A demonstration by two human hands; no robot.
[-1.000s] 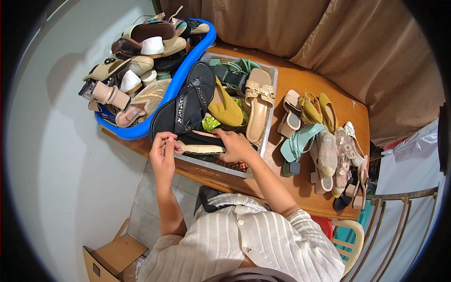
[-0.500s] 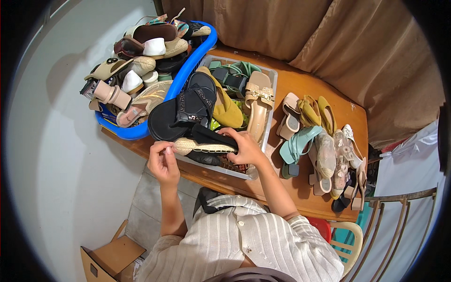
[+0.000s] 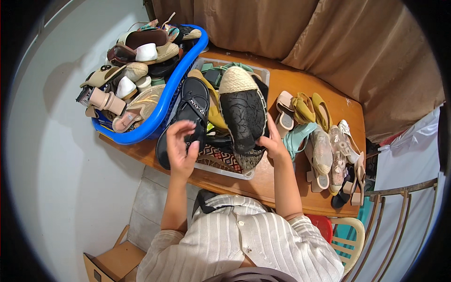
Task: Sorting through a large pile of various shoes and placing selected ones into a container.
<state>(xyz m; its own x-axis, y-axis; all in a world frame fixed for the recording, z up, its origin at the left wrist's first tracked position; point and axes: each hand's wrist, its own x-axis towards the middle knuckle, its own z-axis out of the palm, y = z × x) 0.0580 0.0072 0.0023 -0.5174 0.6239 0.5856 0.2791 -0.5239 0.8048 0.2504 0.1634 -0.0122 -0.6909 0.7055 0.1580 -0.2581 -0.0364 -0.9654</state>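
Observation:
My right hand (image 3: 277, 144) grips a black espadrille (image 3: 243, 115) by its near right side, thumb on top. The shoe is held over the clear plastic bin (image 3: 246, 176), its dark textured face and beige woven end turned up. My left hand (image 3: 183, 148) is raised with fingers curled apart, nothing held in it. Just behind the left hand lies a pair of black strappy sandals (image 3: 195, 101), tilted across the bin's left side; whether the hand touches them I cannot tell. Below the espadrille a red-and-black patterned shoe (image 3: 218, 157) shows in the bin. A mustard shoe (image 3: 195, 75) is partly covered.
A blue basket (image 3: 162, 115) heaped with mixed shoes stands at the left. On the right of the wooden table (image 3: 291, 190) are several paired shoes, among them teal sandals (image 3: 298, 136) and mustard flats (image 3: 322, 110). A cardboard box (image 3: 117, 261) sits on the floor.
My right hand has lifted the espadrille and turned its broad face up, moving right. My left hand has come away from its woven end. The black sandals now stand more upright to the left.

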